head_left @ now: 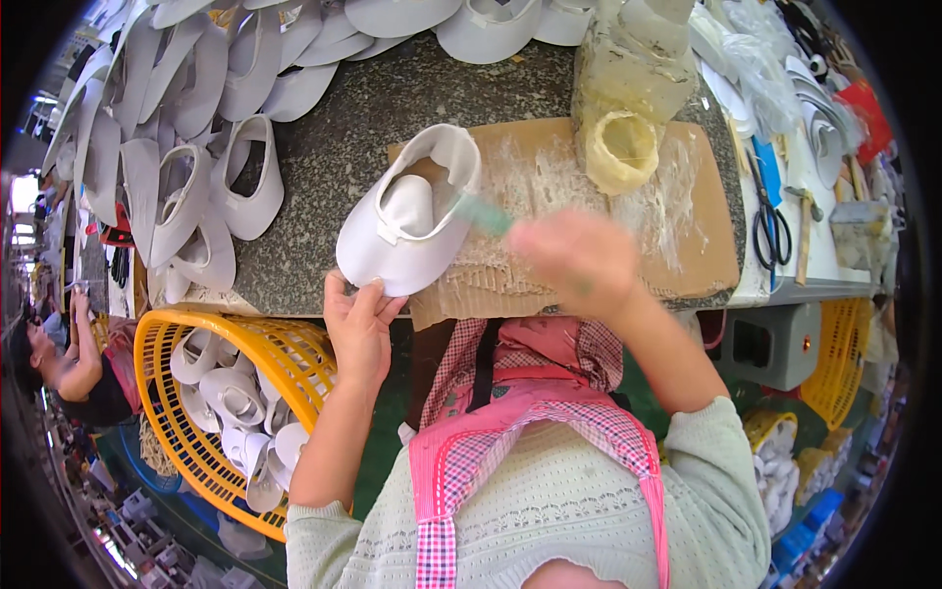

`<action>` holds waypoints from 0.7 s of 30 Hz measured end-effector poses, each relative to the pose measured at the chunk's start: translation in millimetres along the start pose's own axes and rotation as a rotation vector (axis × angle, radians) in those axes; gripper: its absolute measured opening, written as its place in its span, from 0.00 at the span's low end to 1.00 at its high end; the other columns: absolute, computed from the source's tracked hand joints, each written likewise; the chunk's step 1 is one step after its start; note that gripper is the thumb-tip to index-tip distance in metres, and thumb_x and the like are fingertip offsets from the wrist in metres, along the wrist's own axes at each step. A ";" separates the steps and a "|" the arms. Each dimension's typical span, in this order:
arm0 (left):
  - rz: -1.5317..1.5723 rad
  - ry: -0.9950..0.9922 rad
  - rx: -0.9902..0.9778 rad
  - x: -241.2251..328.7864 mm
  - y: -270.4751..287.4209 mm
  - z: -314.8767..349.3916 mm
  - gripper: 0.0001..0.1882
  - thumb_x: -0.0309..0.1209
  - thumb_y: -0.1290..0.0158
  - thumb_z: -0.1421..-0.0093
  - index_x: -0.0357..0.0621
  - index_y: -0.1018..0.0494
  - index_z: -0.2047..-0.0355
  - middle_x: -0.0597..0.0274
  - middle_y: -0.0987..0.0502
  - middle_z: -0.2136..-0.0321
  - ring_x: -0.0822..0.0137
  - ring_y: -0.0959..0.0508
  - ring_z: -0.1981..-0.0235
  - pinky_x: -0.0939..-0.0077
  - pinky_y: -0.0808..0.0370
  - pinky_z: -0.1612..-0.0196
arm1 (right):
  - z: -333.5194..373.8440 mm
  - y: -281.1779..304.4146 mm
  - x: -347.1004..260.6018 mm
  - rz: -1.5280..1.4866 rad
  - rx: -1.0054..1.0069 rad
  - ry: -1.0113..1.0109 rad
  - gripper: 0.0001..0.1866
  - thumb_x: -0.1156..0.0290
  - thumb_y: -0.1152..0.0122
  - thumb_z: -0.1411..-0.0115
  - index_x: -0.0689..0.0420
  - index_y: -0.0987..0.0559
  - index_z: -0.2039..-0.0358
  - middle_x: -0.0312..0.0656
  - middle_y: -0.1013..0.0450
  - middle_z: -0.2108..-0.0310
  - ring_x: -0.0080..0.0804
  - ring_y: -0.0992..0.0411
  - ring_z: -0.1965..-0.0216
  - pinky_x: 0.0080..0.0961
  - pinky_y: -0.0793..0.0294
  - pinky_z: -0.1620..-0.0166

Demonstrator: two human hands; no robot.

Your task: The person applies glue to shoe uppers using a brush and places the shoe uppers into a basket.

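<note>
My left hand pinches the front edge of a white shoe upper between thumb and fingers. The upper rests on a glue-smeared cardboard sheet at the front of the table, its round opening facing up. My right hand, smeared by motion, is closed round a green brush. The brush's tip reaches to the right rim of the upper; whether it touches cannot be made out. Beyond my right hand stands a glue-crusted, yellowish container with a round mouth.
Many white uppers lie piled at the left and back of the speckled tabletop. A yellow basket of uppers stands below left. Black scissors and a hammer lie at the right. Another person sits far left.
</note>
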State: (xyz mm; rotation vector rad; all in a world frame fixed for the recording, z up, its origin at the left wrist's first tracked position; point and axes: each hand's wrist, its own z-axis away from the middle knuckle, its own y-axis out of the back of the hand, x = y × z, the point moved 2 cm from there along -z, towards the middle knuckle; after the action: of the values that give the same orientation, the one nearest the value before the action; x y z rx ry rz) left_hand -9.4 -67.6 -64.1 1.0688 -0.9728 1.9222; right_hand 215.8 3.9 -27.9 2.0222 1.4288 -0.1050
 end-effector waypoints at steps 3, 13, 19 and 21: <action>0.000 0.011 -0.055 2.6 -11.6 -0.7 0.12 0.21 0.57 0.47 0.42 0.43 0.62 0.57 0.29 0.66 0.69 0.25 0.69 0.79 0.26 0.67 | 11.5 -9.9 12.0 -0.063 -0.271 0.152 0.16 0.86 0.46 0.59 0.57 0.25 0.67 0.43 0.29 0.76 0.32 0.30 0.78 0.21 0.32 0.78; -0.921 -0.713 -0.740 73.6 -96.0 -25.3 0.16 0.25 0.50 0.66 0.40 0.29 0.71 0.49 0.39 0.49 0.54 0.41 0.47 0.65 0.48 0.45 | -8.7 95.6 55.9 0.165 -0.069 -0.487 0.09 0.85 0.44 0.54 0.61 0.24 0.71 0.45 0.27 0.76 0.28 0.29 0.75 0.16 0.32 0.73; -0.573 -0.235 -1.072 51.4 -99.2 -44.9 0.16 0.22 0.52 0.67 0.39 0.33 0.71 0.54 0.37 0.53 0.58 0.39 0.48 0.67 0.44 0.47 | 15.5 128.7 56.8 -0.079 0.085 -0.338 0.08 0.82 0.45 0.52 0.61 0.24 0.69 0.41 0.27 0.74 0.22 0.31 0.75 0.14 0.33 0.73; -0.366 -0.207 -1.008 49.3 -96.6 -45.7 0.18 0.21 0.53 0.67 0.39 0.34 0.70 0.57 0.36 0.55 0.60 0.38 0.49 0.69 0.41 0.48 | 30.3 143.5 67.9 -0.282 0.286 -0.570 0.08 0.82 0.46 0.51 0.62 0.24 0.68 0.38 0.28 0.73 0.20 0.32 0.76 0.14 0.33 0.73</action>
State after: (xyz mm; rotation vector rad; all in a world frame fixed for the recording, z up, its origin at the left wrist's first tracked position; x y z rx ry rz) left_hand 37.4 26.8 -11.7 0.7439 -1.4921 0.8180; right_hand 376.4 14.8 -14.1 1.7763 1.3568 -0.9725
